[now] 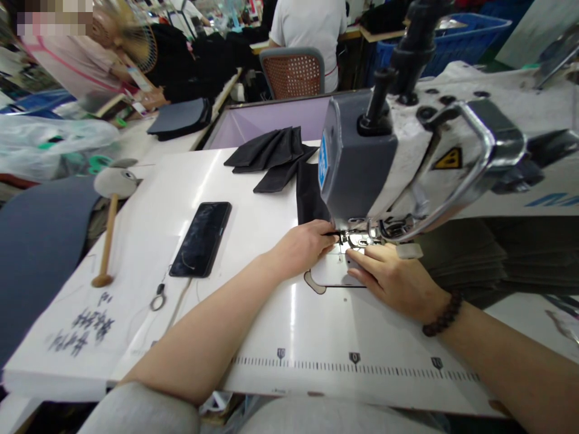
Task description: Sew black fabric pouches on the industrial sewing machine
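My left hand [304, 248] lies on the sewing machine's bed just left of the presser foot [346, 238]. Its fingers are closed together on the edge of a black fabric piece [311, 193], which runs away behind the hand beside the machine head [357, 157]. To the right of the needle area, my right hand [398, 278] rests with fingers stretched out over the metal needle plate [332, 274]; I see nothing held in it. A dark beaded bracelet [444, 316] circles the right wrist. Several folded black fabric pieces [271, 150] overlap at the table's far edge.
Left of my forearm lie a phone [201, 239] and a small ring on a cord [158, 299]. A wooden-handled mallet [110, 232] is farther left. Stacked dark fabric [470, 259] sits under the machine arm. Beyond are a lilac bin [271, 117], a chair [293, 72] and other people.
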The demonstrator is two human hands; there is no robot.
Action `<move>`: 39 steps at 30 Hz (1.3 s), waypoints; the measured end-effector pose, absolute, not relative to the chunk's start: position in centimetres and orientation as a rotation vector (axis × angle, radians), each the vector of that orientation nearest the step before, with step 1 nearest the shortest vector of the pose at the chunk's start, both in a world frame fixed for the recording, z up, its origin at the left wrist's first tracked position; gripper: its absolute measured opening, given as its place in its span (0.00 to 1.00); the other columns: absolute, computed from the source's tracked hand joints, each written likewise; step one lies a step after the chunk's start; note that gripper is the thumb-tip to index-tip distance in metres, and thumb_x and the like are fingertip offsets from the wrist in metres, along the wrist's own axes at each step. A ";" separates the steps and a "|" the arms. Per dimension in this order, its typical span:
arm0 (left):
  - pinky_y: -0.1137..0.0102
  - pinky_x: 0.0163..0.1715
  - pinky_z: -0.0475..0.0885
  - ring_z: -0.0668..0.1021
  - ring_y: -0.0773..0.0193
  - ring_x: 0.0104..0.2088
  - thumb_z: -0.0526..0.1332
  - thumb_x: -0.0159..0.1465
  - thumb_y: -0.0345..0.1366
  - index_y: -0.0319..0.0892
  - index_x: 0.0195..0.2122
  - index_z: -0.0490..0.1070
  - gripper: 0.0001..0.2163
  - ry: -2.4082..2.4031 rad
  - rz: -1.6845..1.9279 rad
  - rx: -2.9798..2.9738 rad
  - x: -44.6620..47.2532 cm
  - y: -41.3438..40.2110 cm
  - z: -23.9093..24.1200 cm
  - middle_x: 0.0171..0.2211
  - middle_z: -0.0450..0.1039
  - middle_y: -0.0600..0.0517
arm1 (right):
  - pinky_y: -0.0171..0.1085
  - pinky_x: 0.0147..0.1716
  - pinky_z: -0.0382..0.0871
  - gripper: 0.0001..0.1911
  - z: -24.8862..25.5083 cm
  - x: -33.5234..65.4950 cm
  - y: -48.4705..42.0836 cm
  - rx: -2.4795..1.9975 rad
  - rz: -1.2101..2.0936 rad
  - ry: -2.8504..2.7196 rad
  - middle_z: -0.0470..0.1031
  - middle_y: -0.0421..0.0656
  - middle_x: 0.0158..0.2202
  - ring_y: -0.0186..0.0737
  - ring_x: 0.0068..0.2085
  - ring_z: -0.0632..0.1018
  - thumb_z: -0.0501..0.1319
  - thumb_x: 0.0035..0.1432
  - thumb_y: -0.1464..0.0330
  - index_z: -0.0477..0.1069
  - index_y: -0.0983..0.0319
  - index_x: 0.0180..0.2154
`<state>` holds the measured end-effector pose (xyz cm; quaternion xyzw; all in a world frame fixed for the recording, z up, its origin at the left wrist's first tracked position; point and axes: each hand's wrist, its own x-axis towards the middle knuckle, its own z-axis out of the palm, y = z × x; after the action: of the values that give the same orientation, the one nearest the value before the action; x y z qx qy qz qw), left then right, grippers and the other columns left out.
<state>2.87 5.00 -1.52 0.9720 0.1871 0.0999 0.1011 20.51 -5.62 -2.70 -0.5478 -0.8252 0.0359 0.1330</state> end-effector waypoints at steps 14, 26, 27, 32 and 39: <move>0.66 0.43 0.69 0.72 0.57 0.43 0.58 0.61 0.38 0.33 0.36 0.71 0.11 0.569 0.011 2.920 1.8 0.8 0.7 0.40 0.70 0.44 | 0.34 0.28 0.60 0.15 -2.0 20.7 -5.9 -1.402 0.024 -2.401 0.70 0.44 0.27 0.37 0.29 0.70 0.47 0.62 0.66 0.70 0.66 0.38; 0.68 0.52 0.63 0.68 0.59 0.49 0.54 0.62 0.28 0.30 0.42 0.68 0.09 0.319 0.170 3.023 0.6 -1.7 -0.8 0.46 0.67 0.43 | 0.36 0.26 0.57 0.20 -1.4 20.9 -6.9 -1.047 0.047 -2.577 0.65 0.42 0.22 0.35 0.25 0.65 0.45 0.64 0.64 0.72 0.67 0.34; 0.68 0.52 0.64 0.69 0.59 0.48 0.53 0.62 0.28 0.30 0.42 0.68 0.09 0.318 0.199 3.021 0.5 -1.7 -0.7 0.46 0.67 0.42 | 0.36 0.26 0.57 0.20 -1.4 20.9 -6.9 -1.045 0.047 -2.581 0.65 0.41 0.22 0.35 0.25 0.64 0.45 0.64 0.65 0.72 0.67 0.33; 0.67 0.52 0.64 0.69 0.60 0.49 0.53 0.62 0.27 0.30 0.42 0.68 0.10 0.325 0.228 3.019 0.5 -1.7 -0.7 0.46 0.68 0.42 | 0.36 0.25 0.57 0.20 -1.4 20.8 -6.9 -1.057 0.023 -2.600 0.65 0.41 0.22 0.34 0.24 0.64 0.44 0.65 0.65 0.72 0.66 0.33; 0.68 0.53 0.63 0.67 0.61 0.52 0.51 0.62 0.27 0.31 0.45 0.66 0.11 0.363 0.180 3.006 0.5 -0.8 -0.9 0.49 0.66 0.42 | 0.36 0.25 0.57 0.20 -1.8 20.8 -6.5 -1.160 -0.042 -2.585 0.65 0.42 0.22 0.35 0.25 0.66 0.45 0.64 0.64 0.72 0.67 0.34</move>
<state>0.54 -0.82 -0.92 0.9896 0.1195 0.0594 0.0541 20.79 -6.53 -1.81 -0.4045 -0.9014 -0.0148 0.1536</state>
